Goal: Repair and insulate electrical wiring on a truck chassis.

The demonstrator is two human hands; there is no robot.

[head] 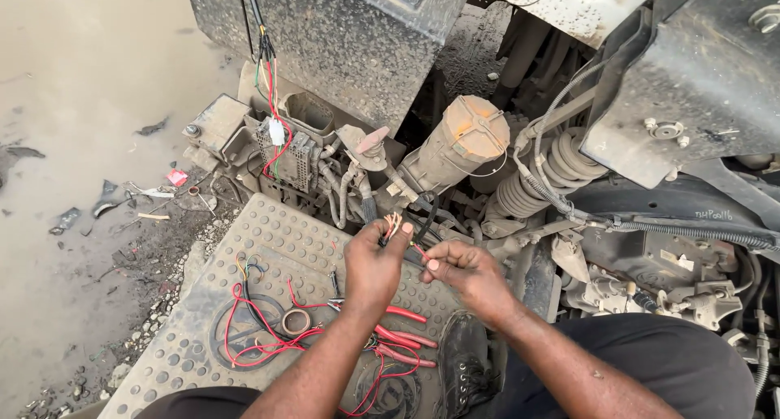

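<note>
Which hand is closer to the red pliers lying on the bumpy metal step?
Left. The left hand is right above the red pliers, holding a wire bundle. The right hand sits further off to the side, pinching one wire.

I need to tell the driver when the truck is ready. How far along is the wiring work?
Done: cut red wire offcuts lie on the studded step plate beside red-handled pliers. In hand: the left hand grips a bundle of bare-ended wires while the right hand pinches one strand. Left: those ends are loose and untaped, and a red and green lead hangs at the connector block.
</note>
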